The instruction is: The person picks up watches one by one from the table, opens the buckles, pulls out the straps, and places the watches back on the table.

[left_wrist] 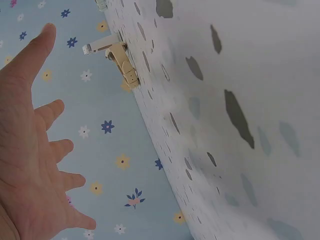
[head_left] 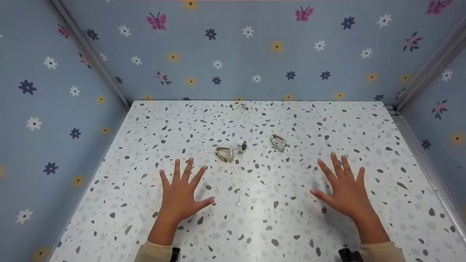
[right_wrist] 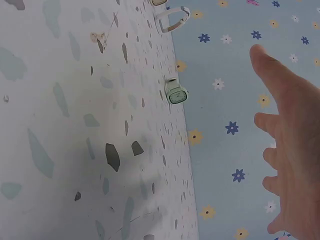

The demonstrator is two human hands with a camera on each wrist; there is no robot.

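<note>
Both hands are spread wide with fingers straight and nothing in them. My left hand (head_left: 180, 198) is at the left, its fingertips nearest the beige watch (head_left: 218, 153), whose strap is buckled into a loop. Just right of that watch is a white watch (head_left: 242, 146) with a dark face. A pale green watch (head_left: 283, 145) sits farther right, also looped, between the white watch and my right hand (head_left: 346, 196). In the left wrist view the beige strap (left_wrist: 125, 67) shows its buckle. The right wrist view shows the green watch's face (right_wrist: 177, 96).
The watches are on a white speckled table (head_left: 255, 225). Blue flowered panels (head_left: 233, 51) enclose its back and sides, with metal posts (head_left: 429, 65) at the corners. Thin thread-like bits (head_left: 239, 198) show on the tabletop.
</note>
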